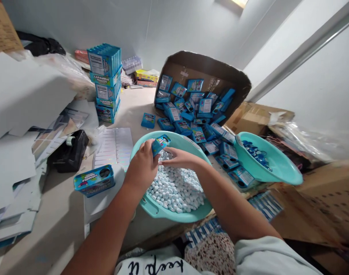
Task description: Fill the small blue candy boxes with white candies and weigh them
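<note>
From where I stand, a black tape dispenser (70, 152) sits far left on the tabletop (60, 221), with a blue tin (94, 180) lying on its side just beside it. Behind them rises a stack of blue boxes (105, 82). In the middle, the person's left grip (141, 168) is clenched around a small blue box (160, 144), held tilted over a teal basin (163, 212) heaped with pale tablets (174, 191). The right grip (180, 158) lies on the tablets just below that box; I cannot tell whether it pinches any. Behind, a tipped carton (203, 67) spills more blue boxes. To the right, a second teal basin (277, 168) leans, holding dark blue pieces.
</note>
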